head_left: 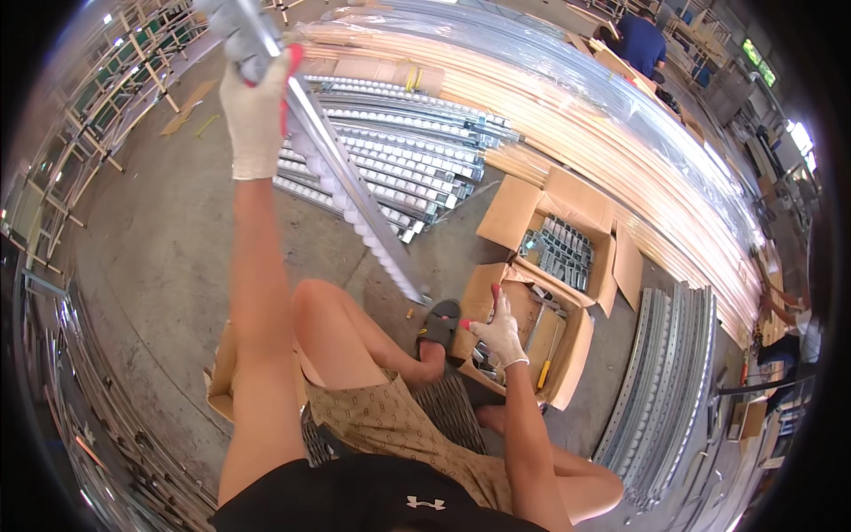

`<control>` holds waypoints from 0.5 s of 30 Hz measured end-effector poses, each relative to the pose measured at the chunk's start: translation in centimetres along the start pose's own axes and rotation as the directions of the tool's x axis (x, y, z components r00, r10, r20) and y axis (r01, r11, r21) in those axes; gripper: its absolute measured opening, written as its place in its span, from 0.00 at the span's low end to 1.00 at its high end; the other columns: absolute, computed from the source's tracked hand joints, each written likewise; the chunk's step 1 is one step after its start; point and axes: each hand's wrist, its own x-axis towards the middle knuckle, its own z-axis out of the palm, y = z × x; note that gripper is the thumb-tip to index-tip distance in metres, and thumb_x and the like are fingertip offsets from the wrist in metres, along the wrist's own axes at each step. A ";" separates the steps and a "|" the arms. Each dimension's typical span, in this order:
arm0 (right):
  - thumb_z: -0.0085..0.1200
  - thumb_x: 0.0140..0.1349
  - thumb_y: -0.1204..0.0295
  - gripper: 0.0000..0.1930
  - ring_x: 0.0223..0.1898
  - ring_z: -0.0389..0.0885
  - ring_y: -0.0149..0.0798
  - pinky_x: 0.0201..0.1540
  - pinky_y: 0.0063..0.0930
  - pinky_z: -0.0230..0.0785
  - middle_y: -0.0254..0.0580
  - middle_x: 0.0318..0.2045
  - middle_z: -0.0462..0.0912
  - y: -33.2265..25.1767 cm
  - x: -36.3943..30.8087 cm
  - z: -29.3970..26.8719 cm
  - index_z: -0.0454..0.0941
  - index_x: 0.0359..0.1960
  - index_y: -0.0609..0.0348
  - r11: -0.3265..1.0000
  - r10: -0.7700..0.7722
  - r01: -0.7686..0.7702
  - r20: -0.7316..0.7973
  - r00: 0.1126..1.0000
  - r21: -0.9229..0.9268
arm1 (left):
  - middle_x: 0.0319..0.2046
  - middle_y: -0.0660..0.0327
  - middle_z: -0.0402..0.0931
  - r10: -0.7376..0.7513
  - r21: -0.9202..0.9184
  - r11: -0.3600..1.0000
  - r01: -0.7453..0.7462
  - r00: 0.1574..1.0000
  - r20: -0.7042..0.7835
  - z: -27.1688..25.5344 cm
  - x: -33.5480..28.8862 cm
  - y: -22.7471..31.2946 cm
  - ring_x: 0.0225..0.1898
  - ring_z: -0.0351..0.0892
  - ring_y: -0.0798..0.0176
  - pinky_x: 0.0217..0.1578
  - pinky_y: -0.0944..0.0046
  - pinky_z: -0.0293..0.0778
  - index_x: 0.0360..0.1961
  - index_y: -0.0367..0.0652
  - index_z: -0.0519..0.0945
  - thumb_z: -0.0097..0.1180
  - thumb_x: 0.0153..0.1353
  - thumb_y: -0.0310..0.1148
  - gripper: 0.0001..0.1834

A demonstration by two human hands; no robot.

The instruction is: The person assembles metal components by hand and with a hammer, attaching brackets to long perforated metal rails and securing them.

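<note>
My left hand, in a pale glove with red on the fingers, is raised at the upper left. It is closed around a long metal roller track with a row of pale rollers along one edge. The track slants down to the right, its lower end near my sandalled foot. My right hand, gloved alike, hovers over an opened cardboard box with thumb and finger apart and nothing visible between them. Inside that box lie small metal parts and a yellow-handled tool.
Similar roller tracks lie on the floor ahead. Behind the near box stands another box of metal brackets. Perforated metal rails lie at right, long wrapped lengths beyond. A person in blue is at the back; another is at right.
</note>
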 end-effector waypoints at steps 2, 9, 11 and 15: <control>0.78 0.49 0.52 0.57 0.72 0.72 0.54 0.71 0.44 0.67 0.60 0.75 0.65 0.3 0.9 0.9 0.58 0.79 0.54 0.986 -0.098 0.095 -0.018 0.995 -0.135 | 0.33 0.56 0.85 -0.217 -0.318 0.930 0.185 0.974 -0.066 -1.5 1.8 -3.1 0.29 0.86 0.59 0.33 0.57 0.83 0.48 0.33 0.81 0.71 0.63 0.33 0.18; 0.76 0.47 0.64 0.29 0.37 0.87 0.42 0.47 0.38 0.80 0.49 0.33 0.87 -4.6 -2.1 -3.2 0.83 0.50 0.67 0.979 0.202 -0.192 0.286 0.936 -0.065 | 0.40 0.57 0.84 -0.767 -0.393 0.591 0.704 0.642 -0.004 -12.2 -5.7 -26.5 0.39 0.84 0.60 0.39 0.55 0.81 0.50 0.34 0.83 0.73 0.61 0.36 0.21; 0.75 0.48 0.61 0.25 0.35 0.88 0.44 0.43 0.39 0.80 0.53 0.31 0.87 -0.7 -3.6 -1.9 0.84 0.43 0.67 0.973 0.229 -0.214 0.284 0.931 -0.082 | 0.44 0.56 0.84 -0.822 -0.268 0.552 0.789 0.570 -0.015 -12.0 -15.0 -32.6 0.40 0.84 0.57 0.40 0.51 0.81 0.49 0.33 0.85 0.75 0.59 0.36 0.21; 0.76 0.44 0.57 0.30 0.42 0.89 0.61 0.48 0.47 0.80 0.64 0.38 0.87 1.6 -3.1 -3.6 0.83 0.44 0.66 0.944 0.271 -0.212 0.234 0.934 -0.252 | 0.32 0.59 0.82 -0.967 -0.322 0.237 0.916 0.256 0.015 -9.5 -25.4 -40.7 0.32 0.84 0.57 0.29 0.51 0.80 0.41 0.36 0.85 0.74 0.58 0.30 0.14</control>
